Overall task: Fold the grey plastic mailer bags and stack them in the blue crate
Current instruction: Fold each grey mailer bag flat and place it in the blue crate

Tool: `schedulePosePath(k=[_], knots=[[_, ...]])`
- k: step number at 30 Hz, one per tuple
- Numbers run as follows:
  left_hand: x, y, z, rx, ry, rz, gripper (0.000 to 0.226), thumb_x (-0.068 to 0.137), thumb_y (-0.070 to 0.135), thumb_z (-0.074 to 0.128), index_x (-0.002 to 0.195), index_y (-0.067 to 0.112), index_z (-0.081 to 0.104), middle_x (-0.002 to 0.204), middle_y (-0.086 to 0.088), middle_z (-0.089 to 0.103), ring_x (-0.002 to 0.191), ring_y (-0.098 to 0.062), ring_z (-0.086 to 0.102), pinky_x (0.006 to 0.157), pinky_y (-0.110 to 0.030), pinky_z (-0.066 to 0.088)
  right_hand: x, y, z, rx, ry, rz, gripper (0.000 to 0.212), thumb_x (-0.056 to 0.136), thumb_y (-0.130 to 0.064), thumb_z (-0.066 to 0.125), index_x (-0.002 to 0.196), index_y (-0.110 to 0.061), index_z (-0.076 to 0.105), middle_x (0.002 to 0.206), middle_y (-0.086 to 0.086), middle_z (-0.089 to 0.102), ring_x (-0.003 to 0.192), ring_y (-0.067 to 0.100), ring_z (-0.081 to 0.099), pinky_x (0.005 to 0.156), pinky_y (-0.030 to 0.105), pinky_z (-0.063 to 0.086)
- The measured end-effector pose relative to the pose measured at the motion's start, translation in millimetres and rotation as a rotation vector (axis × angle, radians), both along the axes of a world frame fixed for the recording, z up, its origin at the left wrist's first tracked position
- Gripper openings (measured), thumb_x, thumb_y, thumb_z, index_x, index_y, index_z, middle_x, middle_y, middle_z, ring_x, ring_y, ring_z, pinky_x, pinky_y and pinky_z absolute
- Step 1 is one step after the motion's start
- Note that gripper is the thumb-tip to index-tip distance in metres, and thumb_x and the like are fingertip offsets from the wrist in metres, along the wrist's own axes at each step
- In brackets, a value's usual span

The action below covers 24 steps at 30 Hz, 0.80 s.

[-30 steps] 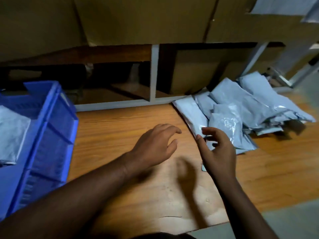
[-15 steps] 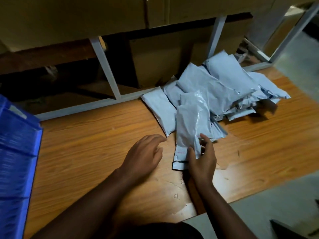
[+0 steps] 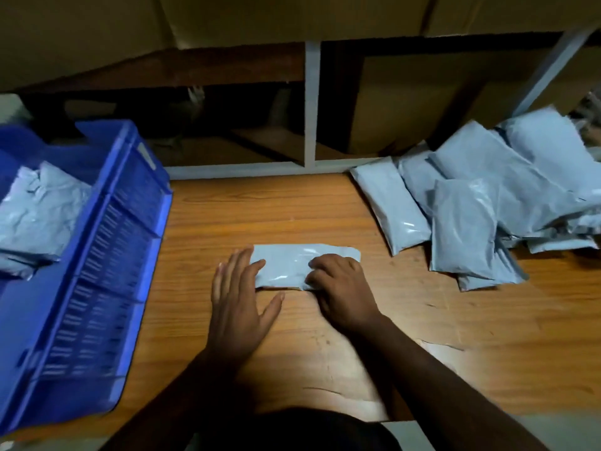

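Lying flat mid-table: 1 grey mailer bag, long side running left-right, on wooden table
Left hand – fingers straight & spread, fingertips resting on bag's left end, palm on the table beside it; nothing gripped
Right hand – fingers curled down onto bag's right part, knuckles up, pressing/pinching the near right edge; bag's far right corner pokes out past the knuckles
Bag sits between the 2 hands, mostly ahead of the palms, middle section uncovered w/ a shiny crease
Blue crate – left of table, slotted wall facing the hands, well apart from the held bag; grey bags inside, crumpled, count can't tell
Loose pile of mailer bags – right rear of table, overlapping, approx. several, apart from the right hand
Backdrop: cardboard boxes on a white-framed shelf behind table
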<state>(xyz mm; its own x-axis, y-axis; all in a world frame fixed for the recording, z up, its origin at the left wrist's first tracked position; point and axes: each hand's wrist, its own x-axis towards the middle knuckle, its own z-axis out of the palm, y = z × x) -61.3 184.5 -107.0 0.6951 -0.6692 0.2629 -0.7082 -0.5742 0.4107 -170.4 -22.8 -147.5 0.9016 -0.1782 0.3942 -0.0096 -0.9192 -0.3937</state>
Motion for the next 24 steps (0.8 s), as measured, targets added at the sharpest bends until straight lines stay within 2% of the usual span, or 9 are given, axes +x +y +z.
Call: schedulePosePath(k=[3,5,7,10,12,15,18,22,24], knots=[[9.4,19.1,-23.0,0.106,0.140,-0.031,0.062,0.098,0.056,0.047,0.145,0.017,0.050,0.168,-0.002,0.029,0.156,-0.018,0.023,0.127,-0.045,0.020,-5.3,-10.8,-5.3,-0.008,0.081,0.125,0.026,0.089,-0.017,0.065,0.114,-0.020,0.071,0.144,-0.002,0.059,0.141,0.023,0.048,0.111,0.049,0.034],[15.5,23.1,-28.6,0.126,0.156,-0.029,0.062,0.100,0.057,0.040,0.148,0.018,0.048,0.169,-0.001,0.025,0.156,-0.017,0.021,0.127,-0.040,0.018,-8.7,-21.9,-0.4,0.011,0.123,0.162,0.034,0.094,-0.023,0.063,0.128,-0.021,0.068,0.155,-0.004,0.050,0.148,0.020,0.040,0.117,0.049,0.029],[23.0,17.2,-28.3,0.142,0.140,-0.050,0.063,0.102,0.057,0.036,0.151,0.019,0.045,0.170,0.000,0.023,0.157,-0.015,0.017,0.127,-0.033,0.013,-5.5,-27.3,3.2,0.044,0.190,0.028,0.045,0.102,-0.037,0.054,0.144,-0.023,0.058,0.162,-0.004,0.042,0.152,0.020,0.033,0.121,0.050,0.027],[38.4,-6.5,-24.7,0.226,0.141,-0.085,0.071,0.102,0.062,0.023,0.161,0.024,0.028,0.172,0.006,0.010,0.158,-0.011,0.005,0.125,-0.026,-0.003,11.4,-22.0,0.1,0.124,0.314,-0.281,0.059,0.108,-0.048,0.034,0.159,-0.020,0.036,0.168,0.003,0.031,0.156,0.026,0.025,0.124,0.049,0.024],[44.1,-19.2,-29.1,0.296,0.135,-0.105,0.075,0.102,0.065,0.014,0.164,0.024,0.018,0.172,0.007,0.005,0.158,-0.010,-0.001,0.125,-0.028,-0.009,16.8,-21.5,-9.7,0.081,0.403,-0.252,0.060,0.109,-0.048,0.024,0.162,-0.020,0.028,0.170,0.004,0.024,0.157,0.028,0.019,0.125,0.054,0.020],[44.6,-15.8,-39.8,0.325,0.171,-0.122,0.083,0.098,0.070,0.002,0.165,0.023,0.012,0.173,0.005,0.006,0.158,-0.009,-0.002,0.128,-0.032,-0.005,17.5,-35.4,-13.4,-0.001,0.444,-0.190,0.059,0.110,-0.049,0.021,0.163,-0.025,0.028,0.171,-0.001,0.021,0.159,0.025,0.014,0.127,0.054,0.013],[43.7,-11.6,-42.2,0.259,0.170,-0.094,0.086,0.099,0.070,-0.001,0.164,0.018,0.021,0.171,0.003,0.016,0.158,-0.010,0.007,0.129,-0.034,0.002,26.2,-33.4,5.6,-0.027,0.380,-0.208,0.059,0.109,-0.049,0.024,0.160,-0.022,0.037,0.167,0.001,0.032,0.157,0.023,0.020,0.129,0.050,0.006],[51.3,-39.0,-32.7,0.162,0.133,-0.059,0.073,0.106,0.054,0.007,0.159,0.013,0.036,0.166,-0.001,0.032,0.156,-0.014,0.021,0.128,-0.031,0.007,63.7,8.8,17.2,-0.027,0.312,-0.152,0.052,0.109,-0.037,0.032,0.154,-0.014,0.046,0.161,0.006,0.043,0.153,0.026,0.032,0.128,0.049,0.015],[52.5,-46.6,-35.9,0.191,0.129,-0.078,0.080,0.104,0.055,-0.003,0.158,0.012,0.037,0.166,-0.003,0.033,0.156,-0.016,0.021,0.128,-0.031,0.007,77.0,22.7,5.1,-0.018,0.346,-0.160,0.052,0.109,-0.036,0.034,0.155,-0.013,0.045,0.163,0.007,0.041,0.154,0.028,0.031,0.127,0.050,0.016]])
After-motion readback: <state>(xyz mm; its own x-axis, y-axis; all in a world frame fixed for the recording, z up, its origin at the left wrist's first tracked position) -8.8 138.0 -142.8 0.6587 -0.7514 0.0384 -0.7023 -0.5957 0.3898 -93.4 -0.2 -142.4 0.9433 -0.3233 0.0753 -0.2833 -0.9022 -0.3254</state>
